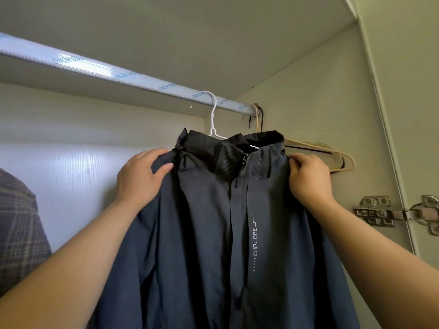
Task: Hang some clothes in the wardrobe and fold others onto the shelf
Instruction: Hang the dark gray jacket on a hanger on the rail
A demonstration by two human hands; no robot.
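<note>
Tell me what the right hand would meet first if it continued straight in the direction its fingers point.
Probably the jacket collar: the right hand fingers point left along the shoulder they grip. Depth is uncertain.

**Hidden, cut off or unclear**

The jacket runs off the bottom edge, so its hem and sleeve ends are out of sight. Its collar covers the shoulders of the white hanger; only the hook and neck show. The rail is cut by the left edge, and its printed lettering reads mirrored and partly blurred. Behind the jacket, the beige hanger and a dark one beside it are half covered. The plaid garment is cropped at the left. The fingertips of the right hand tuck under the cloth. The hinge is clipped by the right edge.
</note>
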